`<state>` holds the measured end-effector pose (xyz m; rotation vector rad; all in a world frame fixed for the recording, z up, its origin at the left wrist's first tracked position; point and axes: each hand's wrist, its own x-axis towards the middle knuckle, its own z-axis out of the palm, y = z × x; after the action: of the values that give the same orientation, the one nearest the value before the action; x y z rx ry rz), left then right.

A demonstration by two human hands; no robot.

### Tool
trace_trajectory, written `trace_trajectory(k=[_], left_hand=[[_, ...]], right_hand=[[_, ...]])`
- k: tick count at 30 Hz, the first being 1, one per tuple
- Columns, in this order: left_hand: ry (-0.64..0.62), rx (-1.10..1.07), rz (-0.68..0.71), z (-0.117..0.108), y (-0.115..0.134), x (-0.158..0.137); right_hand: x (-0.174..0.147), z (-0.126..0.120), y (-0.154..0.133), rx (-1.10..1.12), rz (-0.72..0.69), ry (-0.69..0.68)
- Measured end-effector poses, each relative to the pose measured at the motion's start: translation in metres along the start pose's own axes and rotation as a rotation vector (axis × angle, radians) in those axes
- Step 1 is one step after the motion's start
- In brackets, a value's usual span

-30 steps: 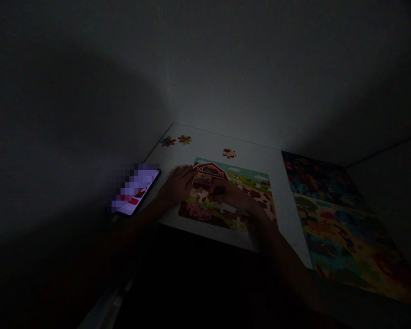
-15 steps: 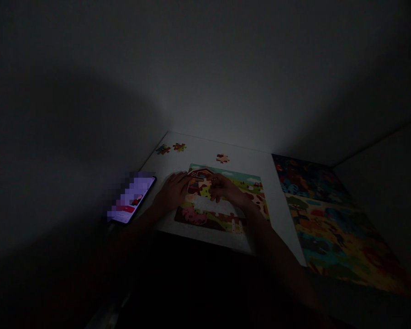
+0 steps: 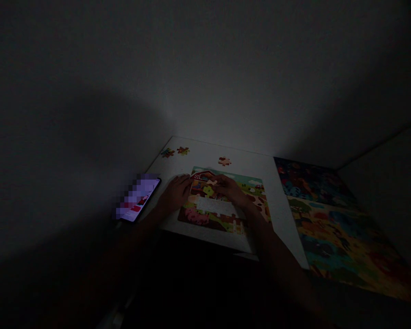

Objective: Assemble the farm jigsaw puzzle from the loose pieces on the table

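A farm jigsaw puzzle (image 3: 198, 217), with a red barn, pink pigs and a fence, lies on the white table top. Below its middle is a pale gap without pieces. My left hand (image 3: 174, 193) rests flat at the puzzle's left edge, fingers stretched out beside the barn. Over the upper middle, my right hand (image 3: 228, 188) has its fingers bent and closed around a puzzle piece (image 3: 212, 182) just below the barn roof; dim light hides much of it. Loose puzzle pieces lie beyond the puzzle: a pinkish brown one (image 3: 224, 161), a brown one (image 3: 183, 151) and a darker one (image 3: 167, 153).
A lit phone (image 3: 139, 201) leans at the left edge of the table. To the right lie a dark picture puzzle (image 3: 308, 178) and a yellow-green animal picture puzzle (image 3: 342, 242). A pale wall (image 3: 219, 91) rises behind the table.
My right hand's fingers have drawn up and closer together, uncovering a yellow-green patch of the puzzle. My left hand stays at the left edge. The whole view has shifted slightly.
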<state>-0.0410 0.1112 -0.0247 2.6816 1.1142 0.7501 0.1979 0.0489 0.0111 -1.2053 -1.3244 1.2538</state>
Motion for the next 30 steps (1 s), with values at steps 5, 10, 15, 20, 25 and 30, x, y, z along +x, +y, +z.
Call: trace_trajectory(k=[5,10,15,20,25,30], left_hand=[[0.021,-0.001,0.009,0.001,-0.001,0.0],[0.021,0.014,0.008,0.001,-0.001,0.0],[0.03,0.002,0.013,0.0,-0.001,0.0],[0.039,-0.038,-0.014,0.001,-0.004,-0.001],[0.008,-0.066,-0.028,0.0,-0.007,-0.002],[0.016,-0.087,-0.048,0.0,-0.007,-0.003]], right_hand=[[0.0,0.002,0.002,0.009,0.043,-0.03],[0.001,0.004,0.007,-0.034,0.0,-0.066],[0.002,0.001,0.009,0.019,-0.028,0.021],[0.003,-0.006,0.009,0.002,-0.02,0.071],[0.004,-0.005,0.012,0.039,-0.042,0.029],[0.004,-0.005,0.009,0.001,0.028,0.018]])
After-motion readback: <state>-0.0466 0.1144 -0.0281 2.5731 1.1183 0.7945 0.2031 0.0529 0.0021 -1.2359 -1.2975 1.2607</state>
